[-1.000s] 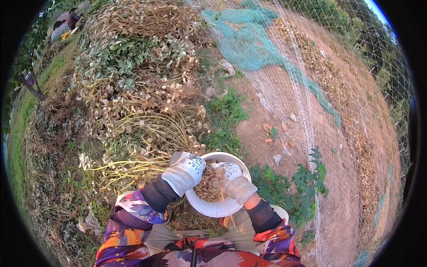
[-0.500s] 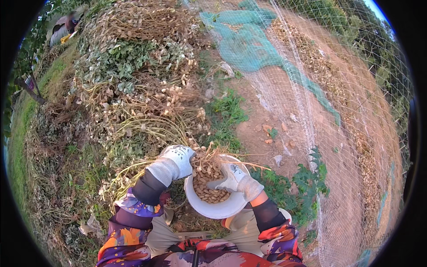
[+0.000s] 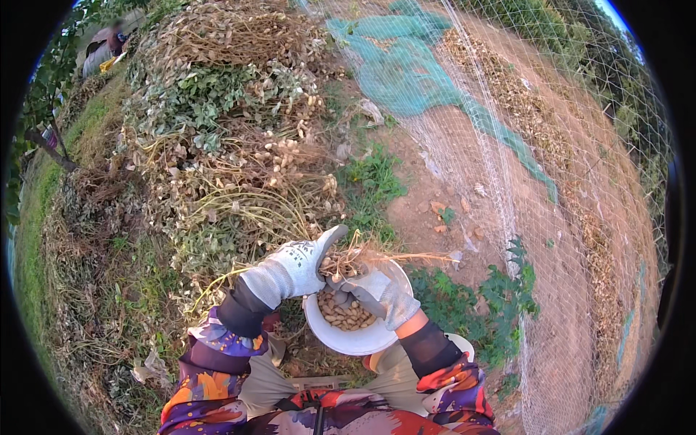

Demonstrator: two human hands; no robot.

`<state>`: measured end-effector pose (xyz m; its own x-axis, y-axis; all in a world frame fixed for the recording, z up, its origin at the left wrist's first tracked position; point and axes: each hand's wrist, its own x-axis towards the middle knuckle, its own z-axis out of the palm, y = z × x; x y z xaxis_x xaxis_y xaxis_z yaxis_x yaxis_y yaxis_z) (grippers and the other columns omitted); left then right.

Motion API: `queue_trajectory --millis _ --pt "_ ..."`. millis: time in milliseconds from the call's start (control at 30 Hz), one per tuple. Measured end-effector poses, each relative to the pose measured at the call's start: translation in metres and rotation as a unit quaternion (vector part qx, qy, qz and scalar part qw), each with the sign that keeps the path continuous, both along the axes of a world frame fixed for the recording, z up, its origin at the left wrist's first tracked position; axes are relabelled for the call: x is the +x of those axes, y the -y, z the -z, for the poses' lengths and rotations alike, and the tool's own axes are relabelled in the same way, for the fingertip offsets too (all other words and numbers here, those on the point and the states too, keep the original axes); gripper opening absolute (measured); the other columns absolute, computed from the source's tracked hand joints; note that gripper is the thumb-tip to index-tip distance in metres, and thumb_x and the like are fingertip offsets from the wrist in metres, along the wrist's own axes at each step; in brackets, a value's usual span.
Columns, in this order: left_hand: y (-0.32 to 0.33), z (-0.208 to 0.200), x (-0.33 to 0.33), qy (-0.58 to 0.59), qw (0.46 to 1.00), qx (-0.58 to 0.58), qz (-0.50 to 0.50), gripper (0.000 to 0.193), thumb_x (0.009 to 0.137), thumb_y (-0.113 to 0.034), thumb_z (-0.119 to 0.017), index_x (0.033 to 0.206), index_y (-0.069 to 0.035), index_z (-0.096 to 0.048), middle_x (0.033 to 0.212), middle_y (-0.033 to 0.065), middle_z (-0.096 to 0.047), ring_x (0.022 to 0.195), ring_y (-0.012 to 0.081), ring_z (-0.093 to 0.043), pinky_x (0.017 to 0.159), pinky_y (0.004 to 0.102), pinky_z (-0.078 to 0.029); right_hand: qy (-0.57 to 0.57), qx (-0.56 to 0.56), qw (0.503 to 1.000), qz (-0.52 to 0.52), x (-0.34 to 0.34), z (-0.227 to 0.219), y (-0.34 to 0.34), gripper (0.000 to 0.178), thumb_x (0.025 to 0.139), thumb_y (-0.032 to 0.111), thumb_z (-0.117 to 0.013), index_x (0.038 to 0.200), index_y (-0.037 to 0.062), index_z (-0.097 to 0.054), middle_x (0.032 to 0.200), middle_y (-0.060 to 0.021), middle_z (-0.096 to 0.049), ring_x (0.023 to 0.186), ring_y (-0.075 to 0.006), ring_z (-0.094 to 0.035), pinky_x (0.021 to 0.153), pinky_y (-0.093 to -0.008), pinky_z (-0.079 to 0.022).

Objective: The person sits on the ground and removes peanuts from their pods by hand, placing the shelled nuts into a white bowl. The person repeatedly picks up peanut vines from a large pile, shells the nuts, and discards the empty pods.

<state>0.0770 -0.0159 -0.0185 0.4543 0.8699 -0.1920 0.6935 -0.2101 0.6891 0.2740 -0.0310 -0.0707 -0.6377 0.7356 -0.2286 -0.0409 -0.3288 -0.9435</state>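
A white bucket (image 3: 346, 344) stands between my knees, with loose peanuts (image 3: 348, 316) in its bottom. Over its far rim a pulled peanut plant (image 3: 350, 262) shows its dry brown roots and some pods. My left hand (image 3: 299, 265), in a white and grey knit glove, grips the plant from the left, its thumb raised and its other fingers partly hidden under the roots. From the right my right hand (image 3: 375, 293), gloved the same way, reaches over the bucket; its grey fingertips are closed on pods at the underside of the roots, near the left fingers.
A long heap of peanut plants (image 3: 217, 145) fills the left and far side. White netting (image 3: 573, 239) and green netting (image 3: 413, 80) run along the right. Leafy weeds (image 3: 500, 312) grow right of the bucket. A person (image 3: 116, 38) is far off at the upper left.
My right hand has come up and left out of the bucket to the roots. My left hand has shifted slightly right, with its thumb now lifted and the roots turned.
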Motion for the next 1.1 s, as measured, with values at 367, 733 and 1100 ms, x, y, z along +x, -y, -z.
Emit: queue_trajectory --millis 367,733,1100 --pt "-0.002 0.018 0.016 -0.288 0.957 -0.004 0.032 0.043 0.074 -0.037 -0.059 0.105 -0.007 -0.059 0.101 0.016 -0.063 0.096 0.0293 -0.06 0.086 0.038 -0.045 0.477 0.54 0.691 -0.061 -0.005 0.016 0.015 0.021 0.085 0.014 -0.044 0.098 0.0051 -0.058 0.093 -0.0173 -0.061 0.092 -0.0267 -0.059 0.077 -0.0387 -0.047" --pt "-0.008 0.011 0.008 -0.154 0.988 -0.012 -0.019 0.058 0.071 -0.033 -0.065 0.122 -0.011 -0.05 0.099 0.0165 -0.063 0.092 0.0322 -0.06 0.08 0.0404 -0.047 0.382 0.339 0.859 -0.033 0.014 -0.024 -0.01 0.068 0.069 0.042 -0.071 0.122 0.0076 -0.048 0.109 -0.0175 -0.056 0.104 -0.0324 -0.053 0.089 -0.0386 -0.043" --pt "-0.013 0.009 0.022 -0.111 0.993 -0.028 -0.026 0.061 0.07 -0.018 -0.06 0.129 -0.013 -0.042 0.112 0.0141 -0.059 0.103 0.0289 -0.057 0.087 0.038 -0.045 0.4 0.305 0.864 -0.017 0.001 -0.008 -0.004 0.031 0.084 0.024 -0.054 0.11 0.0075 -0.051 0.096 -0.0194 -0.06 0.085 -0.0323 -0.06 0.073 -0.0425 -0.046"
